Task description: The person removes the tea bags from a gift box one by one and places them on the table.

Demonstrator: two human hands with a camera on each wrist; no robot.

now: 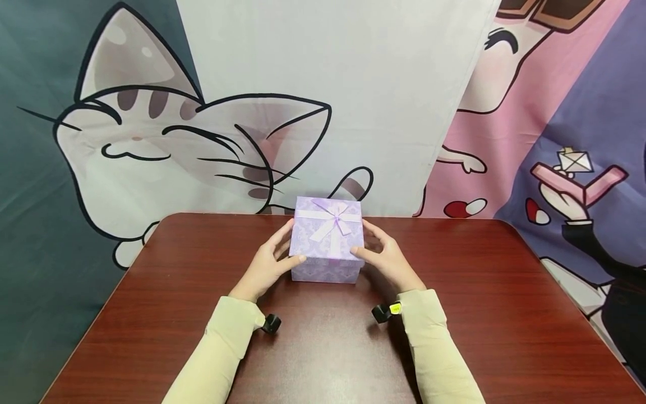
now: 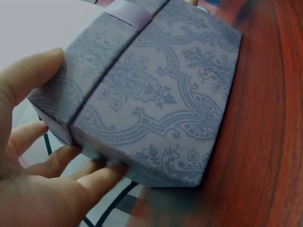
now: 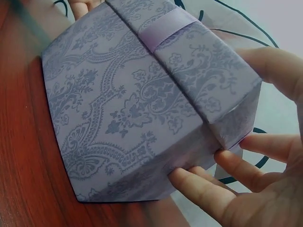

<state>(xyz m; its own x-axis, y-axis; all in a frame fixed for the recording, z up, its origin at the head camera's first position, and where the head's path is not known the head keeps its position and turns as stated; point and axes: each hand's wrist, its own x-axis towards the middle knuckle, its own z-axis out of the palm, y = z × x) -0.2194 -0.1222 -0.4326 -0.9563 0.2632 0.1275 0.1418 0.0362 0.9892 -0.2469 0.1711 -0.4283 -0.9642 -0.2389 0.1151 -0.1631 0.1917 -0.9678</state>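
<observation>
Cream sleeve (image 1: pixel 214 345) at left: the left hand (image 1: pixel 263 268) grips the lilac box (image 1: pixel 325 272), thumb at the near corner of the lid (image 1: pixel 314 247), fingers along the side. Centre: the box stands upright near the far edge of the table (image 1: pixel 141 303), lid on, bow (image 1: pixel 334 220) uppermost. Right: the right hand (image 1: pixel 392 262) grips the opposite side likewise. Steadying the box appears the step in hand; the next move probably calls for even pressure from both hands. Open room lies left, right and in front; little behind.
</observation>
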